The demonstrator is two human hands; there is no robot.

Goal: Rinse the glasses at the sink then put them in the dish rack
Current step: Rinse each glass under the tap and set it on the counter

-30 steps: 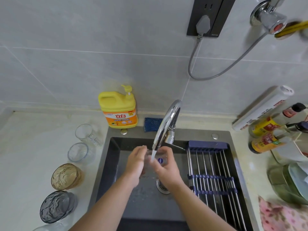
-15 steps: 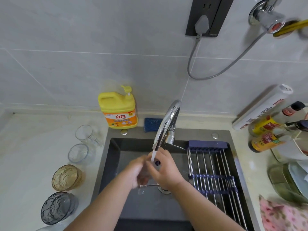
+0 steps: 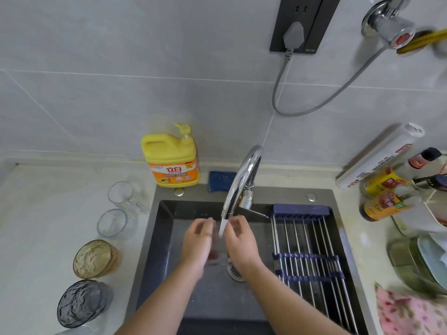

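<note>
Both hands hold a small clear glass under the running stream of the chrome faucet, over the dark sink. My left hand grips its left side and my right hand its right side; the glass is mostly hidden between them. On the counter at the left stand a clear mug, a clear glass, an amber glass and a grey glass. The roll-up dish rack spans the sink's right half and holds nothing.
A yellow detergent jug and a blue sponge sit behind the sink. Sauce bottles and a wrap box crowd the right counter, with stacked bowls and a pink cloth nearer me.
The glass has been turned between my hands under the stream; its blue label no longer shows. Both hands stayed under the faucet.
</note>
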